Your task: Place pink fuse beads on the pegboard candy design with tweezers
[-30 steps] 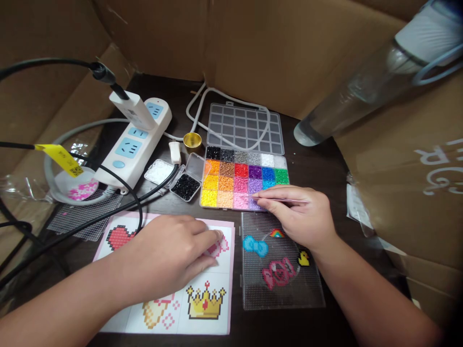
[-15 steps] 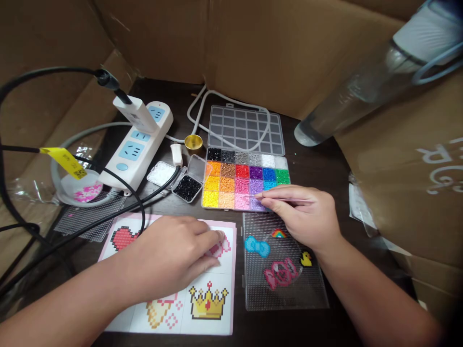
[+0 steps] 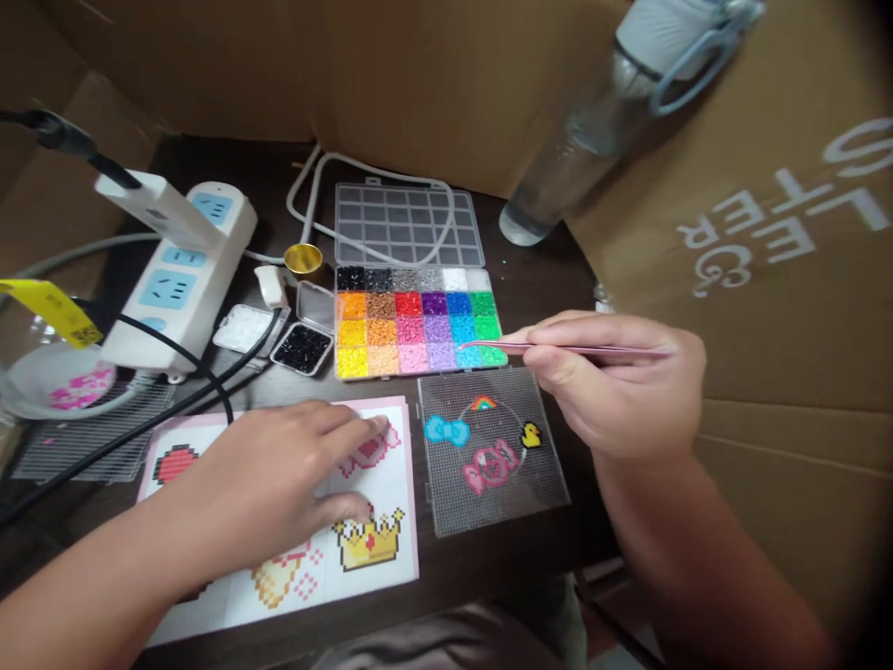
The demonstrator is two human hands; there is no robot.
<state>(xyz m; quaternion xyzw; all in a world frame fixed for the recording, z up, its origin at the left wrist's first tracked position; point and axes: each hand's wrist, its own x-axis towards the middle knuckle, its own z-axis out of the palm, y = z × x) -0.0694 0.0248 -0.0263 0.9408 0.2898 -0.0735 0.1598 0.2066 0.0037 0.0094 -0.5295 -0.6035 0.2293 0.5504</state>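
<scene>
Right hand [image 3: 620, 391] pinches tweezers [image 3: 558, 349]; left hand [image 3: 279, 475] presses pattern sheet [image 3: 391, 549].

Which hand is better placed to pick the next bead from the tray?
Right. The right hand holds the tweezers, tips over the bead tray. The left hand lies flat on the pattern sheet, holding no tool.

A white power strip [image 3: 182, 270] lies far left, a clear water bottle [image 3: 593, 130] leans against cardboard.
</scene>
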